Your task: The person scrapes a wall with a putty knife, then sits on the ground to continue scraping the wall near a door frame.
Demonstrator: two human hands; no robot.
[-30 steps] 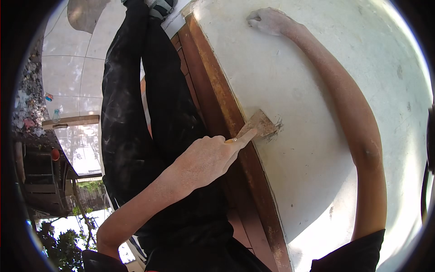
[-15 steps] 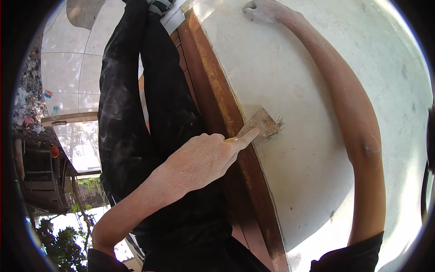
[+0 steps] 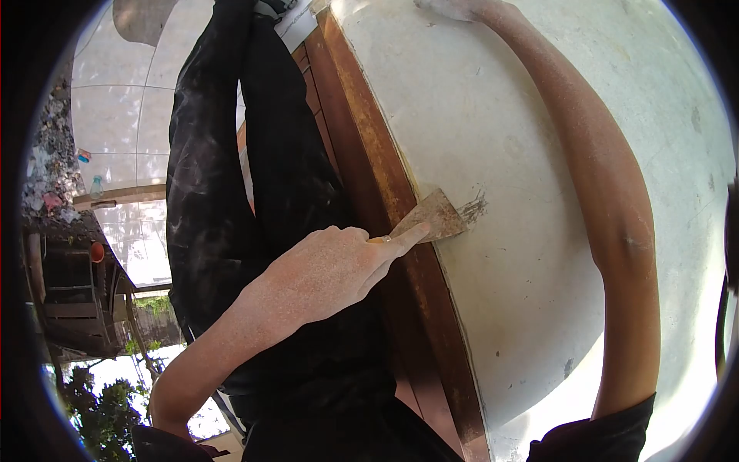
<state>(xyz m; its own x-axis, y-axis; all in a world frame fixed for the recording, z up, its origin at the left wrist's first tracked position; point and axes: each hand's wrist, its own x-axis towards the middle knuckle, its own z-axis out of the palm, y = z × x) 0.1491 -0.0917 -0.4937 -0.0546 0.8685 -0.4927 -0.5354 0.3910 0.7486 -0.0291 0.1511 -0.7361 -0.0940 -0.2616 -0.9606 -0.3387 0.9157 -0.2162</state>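
Observation:
My left hand [image 3: 323, 269], coated in pale dust, is closed around a scraper [image 3: 435, 217], with one finger stretched along its blade. The handle is mostly hidden inside the grip. The worn, wide blade lies at the pale surface [image 3: 523, 300], beside the brown edge strip. Just past the blade's tip is a dark scraped smear [image 3: 473, 206]. At the top edge of the view, my right hand [image 3: 454, 8] rests on the same surface, also dusty and partly cut off. What shows of its fingers looks stretched out, with nothing visible in them.
A brown, worn border [image 3: 385, 169] runs along the pale surface. My black-trousered legs [image 3: 277, 146] lie beside it. On the left are floor tiles [image 3: 112, 115], a bottle [image 3: 96, 186], scattered rubbish [image 3: 46, 173] and trees [image 3: 100, 408].
My left hand and the scraper have drawn back slightly to the left, and more of the dark smear shows. My right hand sits higher, partly out of view.

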